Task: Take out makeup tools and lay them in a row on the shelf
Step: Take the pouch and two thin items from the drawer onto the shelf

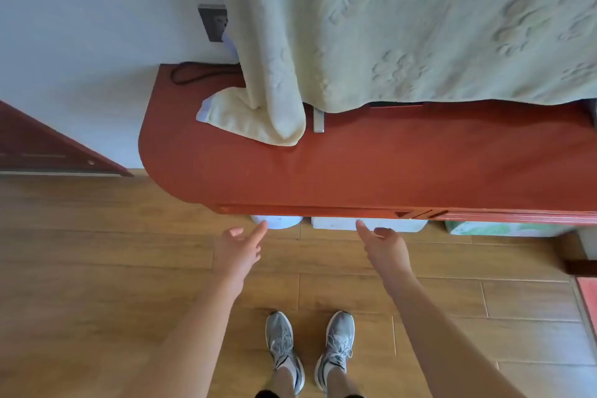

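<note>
Both hands are empty, nothing pinched or held. The left hand [239, 252] has its index finger stuck out straight and the other fingers loosely curled. The tip is right at the edge of a white round tub [281, 222] at about 12 o'clock from it, and I can't tell if it's actually touching. The right hand [386, 247] does the same thing, finger aimed toward 11 o'clock at a white box [387, 223] just beside the tub.

Both of those are tucked under the front edge of the shelf [355, 168]. The shelf is a reddish-brown board, long axis running 9 to 3 across the view, rounded end pointing to 9 o'clock, back edge against a pale wall [80, 26]. A pale green blanket [420, 26] hangs over its back part, with one corner pooled on the wood.

Up at 10 o'clock there's a grey socket [213, 22] with a black cable [193, 74] looped below it. Wood plank floor [97, 252], grey sneakers [337, 342] at 6 o'clock.
</note>
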Demonstrator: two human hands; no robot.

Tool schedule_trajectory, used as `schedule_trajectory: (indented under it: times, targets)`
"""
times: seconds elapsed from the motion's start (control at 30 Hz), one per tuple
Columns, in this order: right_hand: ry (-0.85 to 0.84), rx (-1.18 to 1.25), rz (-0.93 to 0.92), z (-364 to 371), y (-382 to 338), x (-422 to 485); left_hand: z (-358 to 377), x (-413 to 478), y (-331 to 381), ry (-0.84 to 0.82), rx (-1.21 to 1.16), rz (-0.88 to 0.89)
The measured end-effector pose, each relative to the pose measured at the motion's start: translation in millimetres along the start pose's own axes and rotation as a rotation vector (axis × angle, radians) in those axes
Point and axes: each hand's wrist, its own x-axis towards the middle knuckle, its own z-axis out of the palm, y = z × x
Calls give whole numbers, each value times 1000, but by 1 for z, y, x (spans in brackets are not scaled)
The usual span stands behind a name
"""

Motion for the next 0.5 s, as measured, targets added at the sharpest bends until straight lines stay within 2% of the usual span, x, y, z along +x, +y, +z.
schedule_trajectory:
  times: [0.07, 0.13, 0.33, 0.5]
  targets:
    - [-6, 226, 103, 10, 9, 27, 8, 22, -4, -43, -228, -75]
    - [-50, 413, 123, 17, 17, 44, 12, 39, -5, -87, -416, -113]
    - [-118, 921, 80, 31, 31, 68, 30, 70, -25, -189, -879, -95]
    - [-171, 1110, 82, 35, 38, 79, 30, 79, -31, -283, -991, -31]
